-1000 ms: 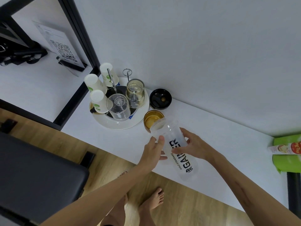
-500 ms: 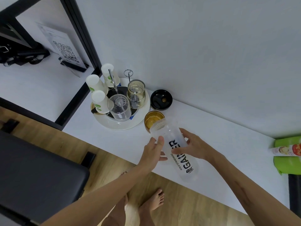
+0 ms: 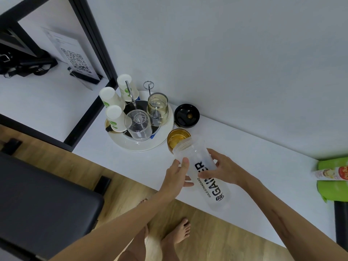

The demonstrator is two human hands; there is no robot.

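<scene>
A clear plastic shaker bottle (image 3: 204,176) with black lettering is tilted over the white counter (image 3: 263,166), its open mouth at the rim of an amber glass (image 3: 177,139). My left hand (image 3: 177,174) holds the bottle's left side near the neck. My right hand (image 3: 224,170) grips its right side, fingers curled round the body. The bottle's black lid (image 3: 186,115) lies upturned by the wall, behind the glass.
A round white tray (image 3: 165,140) at the counter's left end carries inverted paper cups (image 3: 114,117), a clear glass (image 3: 138,125) and a jar (image 3: 157,108). A green item (image 3: 331,187) with a packet lies far right. A dark seat (image 3: 43,200) stands at the lower left.
The bottle and both hands stay almost where they were; the view has only drifted slightly.
</scene>
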